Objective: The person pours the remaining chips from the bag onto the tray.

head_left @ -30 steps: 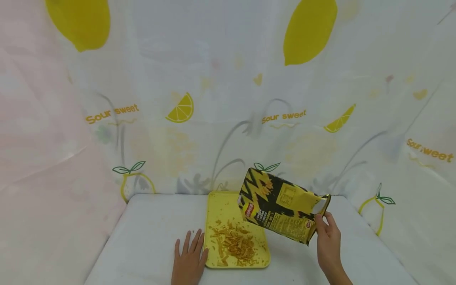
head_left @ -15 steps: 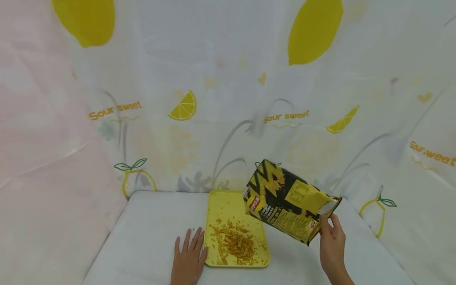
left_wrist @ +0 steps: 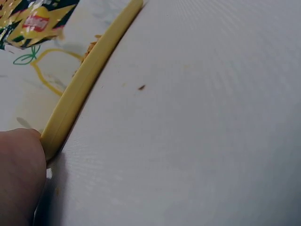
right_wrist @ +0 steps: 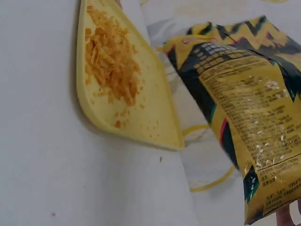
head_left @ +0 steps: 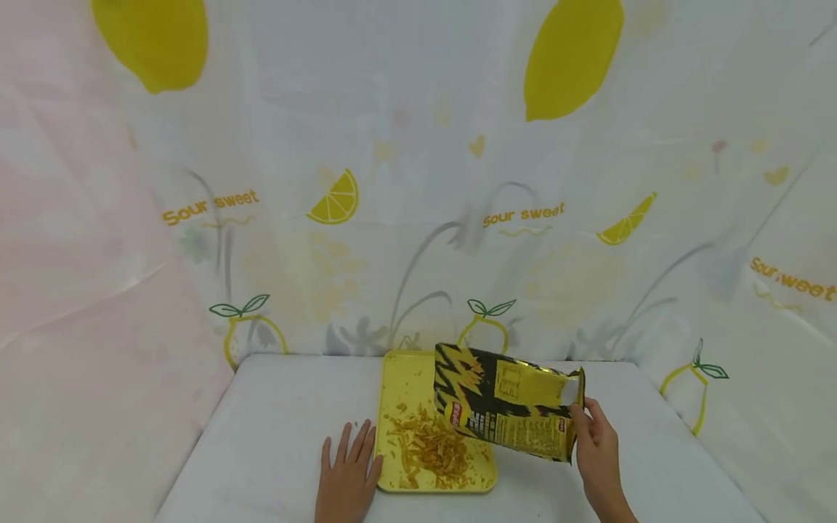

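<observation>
A white curtain printed with lemons and the words "sour sweet" hangs behind a white-covered bench. A yellow rectangular tray lies flat on the bench, its long sides pointing away from the person. Raised above the bench, a black-and-yellow snack bag reaches leftward from the right hand, its long axis roughly sideways, across the tray's length. Seen from the head, the bag's far end overlaps the tray's right side and sits slightly higher in view than the held end; whether that end is open is hard to tell. The right hand, much the nearer to the bag, pinches its right edge, thumb in front. On the tray's other side, the left hand rests flat on the bench with fingers spread and nothing held, its thumb touching the tray's left edge. Orange-brown snack sticks are heaped on the tray's near half, below and left of the bag. One dark crumb lies on the bench.
</observation>
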A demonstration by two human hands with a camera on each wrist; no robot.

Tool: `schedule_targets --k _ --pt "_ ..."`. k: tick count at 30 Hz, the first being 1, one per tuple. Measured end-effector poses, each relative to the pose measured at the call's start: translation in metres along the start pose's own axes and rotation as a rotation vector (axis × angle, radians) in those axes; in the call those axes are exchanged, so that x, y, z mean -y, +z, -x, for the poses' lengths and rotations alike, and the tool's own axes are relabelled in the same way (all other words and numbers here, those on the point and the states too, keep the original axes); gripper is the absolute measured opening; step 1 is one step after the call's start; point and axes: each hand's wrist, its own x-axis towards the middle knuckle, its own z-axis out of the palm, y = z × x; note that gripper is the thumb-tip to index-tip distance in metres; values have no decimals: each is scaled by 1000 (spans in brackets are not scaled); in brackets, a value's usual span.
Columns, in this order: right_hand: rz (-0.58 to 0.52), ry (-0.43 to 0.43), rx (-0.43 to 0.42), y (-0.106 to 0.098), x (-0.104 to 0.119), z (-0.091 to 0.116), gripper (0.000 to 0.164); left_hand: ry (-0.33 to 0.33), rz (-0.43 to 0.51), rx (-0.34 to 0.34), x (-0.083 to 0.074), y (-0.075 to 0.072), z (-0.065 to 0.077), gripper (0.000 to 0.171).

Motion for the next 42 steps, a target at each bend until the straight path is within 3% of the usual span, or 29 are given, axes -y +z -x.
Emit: schedule_targets --k 5,7,9,11,16,18,22,24,28,34,39,42 --pt "-143 92 -55 0 -3 2 48 25 -6 -47 2 3 3 57" --pt "-108 64 -22 0 -4 4 45 12 -3 -22 1 4 4 56" --pt "-7 35 22 -2 -6 8 49 -1 4 2 1 4 4 55" --pt "-7 46 75 -5 -6 10 58 -3 1 11 1 4 5 55" --pt "-217 132 53 -7 -2 8 70 19 -13 -13 3 6 6 57" --pt "-190 112 66 -5 -1 8 67 20 -22 -18 4 5 5 57" --pt "-9 56 163 -3 -3 12 71 11 -14 -1 4 4 4 56" --pt "-17 79 196 -5 -2 12 76 10 -5 7 2 3 3 56" --pt "-169 128 157 -5 1 9 80 -3 -4 30 1 3 2 56" --pt "-56 81 196 -5 -4 8 75 19 -17 -17 2 5 3 56" --pt "-188 107 72 -3 -1 2 63 23 -15 -35 2 4 2 56" --pt "-162 107 111 -5 1 0 66 -4 -13 8 1 4 1 56"
